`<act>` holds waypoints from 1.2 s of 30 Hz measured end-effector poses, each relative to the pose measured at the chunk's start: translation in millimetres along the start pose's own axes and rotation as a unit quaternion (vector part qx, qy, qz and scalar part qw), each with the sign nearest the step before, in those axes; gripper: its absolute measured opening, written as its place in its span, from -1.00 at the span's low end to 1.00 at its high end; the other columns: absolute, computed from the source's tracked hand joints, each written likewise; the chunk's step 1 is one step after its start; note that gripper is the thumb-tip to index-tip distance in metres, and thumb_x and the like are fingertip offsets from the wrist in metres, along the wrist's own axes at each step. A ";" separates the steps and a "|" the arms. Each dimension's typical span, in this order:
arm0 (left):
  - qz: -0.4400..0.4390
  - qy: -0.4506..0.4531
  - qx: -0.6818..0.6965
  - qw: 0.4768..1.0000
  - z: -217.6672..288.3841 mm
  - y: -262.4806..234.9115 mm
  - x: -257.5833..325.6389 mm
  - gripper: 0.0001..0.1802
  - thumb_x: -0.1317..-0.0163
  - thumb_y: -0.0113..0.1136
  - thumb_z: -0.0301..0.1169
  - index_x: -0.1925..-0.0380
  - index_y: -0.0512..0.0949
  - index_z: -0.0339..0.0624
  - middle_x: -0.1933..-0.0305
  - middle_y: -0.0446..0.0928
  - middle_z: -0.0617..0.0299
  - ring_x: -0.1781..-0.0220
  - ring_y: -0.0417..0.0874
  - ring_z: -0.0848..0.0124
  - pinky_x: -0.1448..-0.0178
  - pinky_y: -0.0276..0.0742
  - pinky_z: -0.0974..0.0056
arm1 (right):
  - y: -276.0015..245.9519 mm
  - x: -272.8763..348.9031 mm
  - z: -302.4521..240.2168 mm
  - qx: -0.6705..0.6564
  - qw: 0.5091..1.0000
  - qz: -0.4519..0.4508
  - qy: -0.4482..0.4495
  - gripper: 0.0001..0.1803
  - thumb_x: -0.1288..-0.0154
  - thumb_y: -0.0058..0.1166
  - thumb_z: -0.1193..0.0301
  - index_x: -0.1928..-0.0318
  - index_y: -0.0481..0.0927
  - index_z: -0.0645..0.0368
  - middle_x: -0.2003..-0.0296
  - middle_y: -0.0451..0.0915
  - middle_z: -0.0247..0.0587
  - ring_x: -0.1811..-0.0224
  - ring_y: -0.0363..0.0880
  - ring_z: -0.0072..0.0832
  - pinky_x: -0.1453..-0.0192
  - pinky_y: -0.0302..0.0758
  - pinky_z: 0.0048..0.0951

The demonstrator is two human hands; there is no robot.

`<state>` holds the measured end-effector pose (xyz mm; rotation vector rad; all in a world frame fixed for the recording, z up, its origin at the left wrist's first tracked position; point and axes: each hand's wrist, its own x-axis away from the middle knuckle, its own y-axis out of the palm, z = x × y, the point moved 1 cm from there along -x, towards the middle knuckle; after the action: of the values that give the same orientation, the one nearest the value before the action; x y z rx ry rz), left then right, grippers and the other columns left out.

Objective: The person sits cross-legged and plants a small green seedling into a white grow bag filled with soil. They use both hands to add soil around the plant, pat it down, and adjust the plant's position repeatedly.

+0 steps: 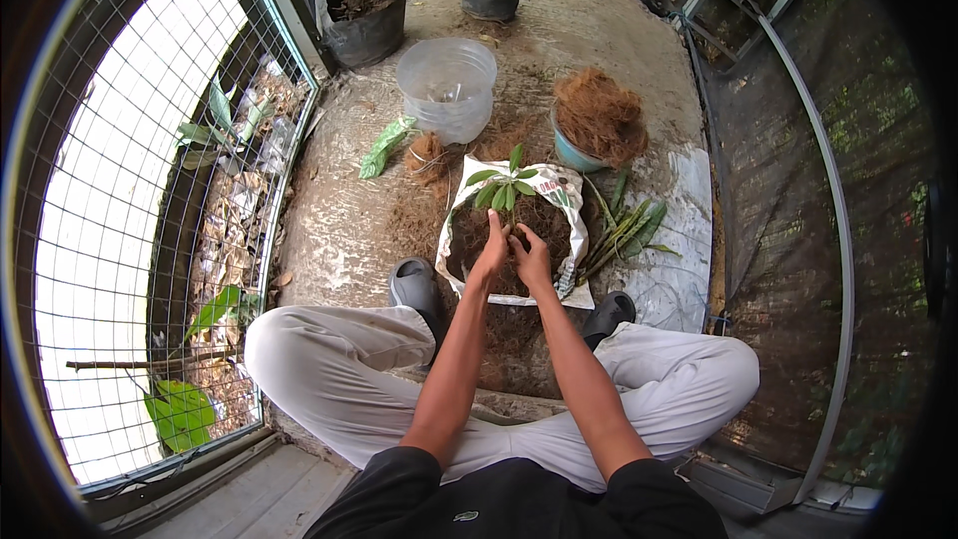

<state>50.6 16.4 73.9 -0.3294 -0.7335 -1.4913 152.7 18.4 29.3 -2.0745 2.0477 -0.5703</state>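
A small green seedling (506, 187) with a whorl of pointed leaves stands upright in an open white sack (454, 269) with its rim rolled down. Dark soil mixed with brown fibre (547, 225) fills the sack. My left hand (491, 250) reaches to the base of the stem from the left, thumb pointing up, its other fingers mostly hidden. From the right, my right hand (532, 260) closes its fingers around the same stem, low by the soil. The two hands nearly meet there.
Beyond the sack stand stacked clear plastic pots (446, 90) and a blue pot (579, 155) heaped with coconut fibre (599, 115). A green plastic wrapper (384, 147) and a fibre clump (427, 158) lie left. Cut leafy stems (624, 237) lie right. Wire mesh (150, 190) borders the left.
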 end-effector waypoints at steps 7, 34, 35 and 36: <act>0.062 0.104 -0.217 0.969 -1.6 -17.4 -14.2 -0.19 -0.34 -0.44 0.19 -0.13 0.41 -0.35 -0.13 0.44 -0.20 -0.25 0.40 0.05 -0.29 0.22 0.20 | -4.7 -1.6 -4.5 -0.417 0.892 -0.087 0.147 -0.77 -0.36 -0.03 0.44 0.03 0.52 0.25 0.20 0.59 -0.24 0.21 0.57 -0.50 0.09 0.52 -0.42; 0.131 0.391 -0.490 0.768 -40.0 48.3 15.4 -0.60 -0.32 -0.05 -0.24 -0.16 0.43 0.11 -0.26 0.40 0.37 -0.39 0.22 0.06 -0.40 -0.09 -0.21 | -39.8 -18.4 11.2 -0.401 0.865 0.081 0.293 -0.54 -0.31 -0.03 -0.05 0.30 0.50 0.14 0.38 0.49 -0.33 0.32 0.48 -0.49 0.24 0.45 -0.42; 0.084 0.373 -0.453 0.805 -40.5 48.3 12.7 -0.60 -0.33 -0.07 -0.23 -0.16 0.43 0.07 -0.24 0.41 0.32 -0.36 0.26 0.05 -0.38 -0.01 -0.17 | -42.3 -19.6 14.6 -0.372 0.876 0.094 0.292 -0.54 -0.32 -0.05 -0.05 0.30 0.49 0.14 0.38 0.48 -0.32 0.33 0.48 -0.48 0.25 0.45 -0.42; 0.037 0.353 -0.413 0.838 -40.5 47.1 9.6 -0.60 -0.35 -0.09 -0.23 -0.16 0.44 0.03 -0.23 0.43 0.27 -0.34 0.31 0.05 -0.36 0.07 -0.14 | -42.3 -21.2 17.8 -0.387 0.861 0.130 0.303 -0.55 -0.30 -0.01 -0.05 0.38 0.45 0.10 0.54 0.42 -0.38 0.57 0.38 -0.54 0.50 0.36 -0.46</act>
<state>105.1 -12.1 60.7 -0.3994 0.5486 -1.6332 199.0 38.6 26.1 -2.0524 3.3119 -0.4188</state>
